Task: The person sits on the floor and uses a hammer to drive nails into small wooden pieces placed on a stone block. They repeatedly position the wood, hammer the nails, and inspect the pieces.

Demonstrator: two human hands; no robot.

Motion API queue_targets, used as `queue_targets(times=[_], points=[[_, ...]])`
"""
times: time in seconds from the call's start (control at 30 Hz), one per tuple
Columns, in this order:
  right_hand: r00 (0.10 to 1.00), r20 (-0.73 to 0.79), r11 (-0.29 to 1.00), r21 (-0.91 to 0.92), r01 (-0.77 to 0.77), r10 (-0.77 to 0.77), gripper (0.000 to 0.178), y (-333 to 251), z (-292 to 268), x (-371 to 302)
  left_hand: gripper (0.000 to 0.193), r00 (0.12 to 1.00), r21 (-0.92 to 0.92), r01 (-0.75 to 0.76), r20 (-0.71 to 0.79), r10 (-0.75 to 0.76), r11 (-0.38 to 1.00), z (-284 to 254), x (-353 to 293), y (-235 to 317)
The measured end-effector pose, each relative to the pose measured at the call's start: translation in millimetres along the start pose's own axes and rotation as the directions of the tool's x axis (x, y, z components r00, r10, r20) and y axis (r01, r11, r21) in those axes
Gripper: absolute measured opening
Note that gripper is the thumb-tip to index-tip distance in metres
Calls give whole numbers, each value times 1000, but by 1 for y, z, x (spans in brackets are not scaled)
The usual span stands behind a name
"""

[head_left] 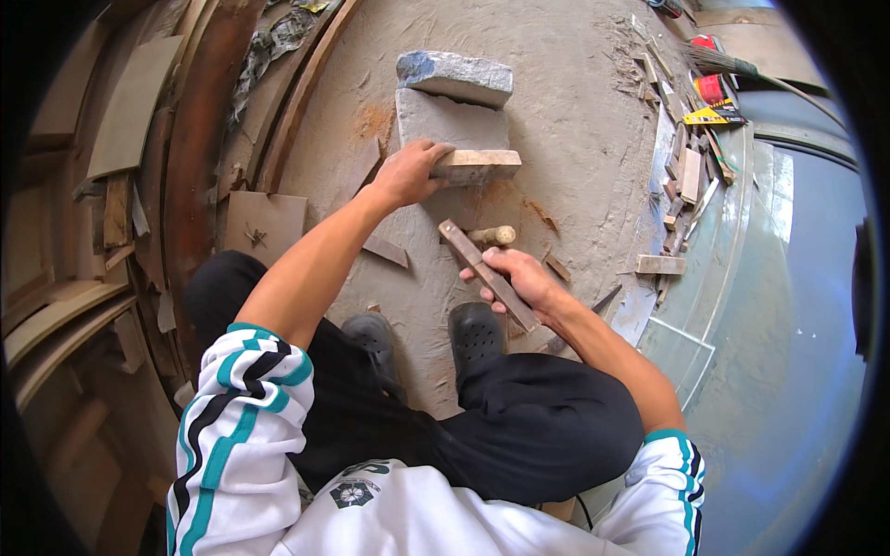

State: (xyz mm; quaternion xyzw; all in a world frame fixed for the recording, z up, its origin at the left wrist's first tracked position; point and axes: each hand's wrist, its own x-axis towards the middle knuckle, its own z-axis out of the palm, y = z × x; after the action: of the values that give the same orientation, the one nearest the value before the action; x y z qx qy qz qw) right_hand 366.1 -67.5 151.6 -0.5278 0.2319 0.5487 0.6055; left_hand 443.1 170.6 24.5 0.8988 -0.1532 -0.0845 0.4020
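Note:
My left hand (pixel 413 173) is closed on the left end of a short wooden block (pixel 477 165), held against a flat grey slab (pixel 440 119). At the slab's far end rests a rough stone block (pixel 459 78) with a blue patch. Nearer to me, my right hand (pixel 519 281) grips a dark, flat wooden bar (pixel 487 275), tilted with its far end toward the left. Just beyond the bar shows a round, light wooden piece like a handle (pixel 491 235); whether it joins anything is hidden.
Boards and frames (pixel 195 139) lean along the left. Wood offcuts (pixel 686 176) lie in a pile at the right, by a yellow-and-black tool (pixel 716 115), a red container (pixel 712 90) and a broom (pixel 718 60). A glass sheet (pixel 779 269) lies at the right. My shoes (pixel 477 334) stand close.

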Motion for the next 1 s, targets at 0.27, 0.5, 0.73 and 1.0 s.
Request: queue_targets(times=[0.27, 0.5, 0.73, 1.0], points=[[990, -100, 980, -182, 79, -99, 24, -54, 29, -19, 51, 1000, -19, -15, 25, 16, 1000, -3, 0, -18], [919, -230, 944, -163, 288, -320, 28, -89, 37, -24, 52, 994, 4, 70, 88, -70, 998, -2, 11, -12], [901, -241, 931, -26, 365, -360, 42, -90, 27, -33, 64, 996, 23, 91, -14, -91, 996, -13, 1, -7], [924, -216, 944, 29, 329, -316, 42, -59, 50, 14, 56, 919, -55, 159, -356, -168, 986, -17, -7, -9]])
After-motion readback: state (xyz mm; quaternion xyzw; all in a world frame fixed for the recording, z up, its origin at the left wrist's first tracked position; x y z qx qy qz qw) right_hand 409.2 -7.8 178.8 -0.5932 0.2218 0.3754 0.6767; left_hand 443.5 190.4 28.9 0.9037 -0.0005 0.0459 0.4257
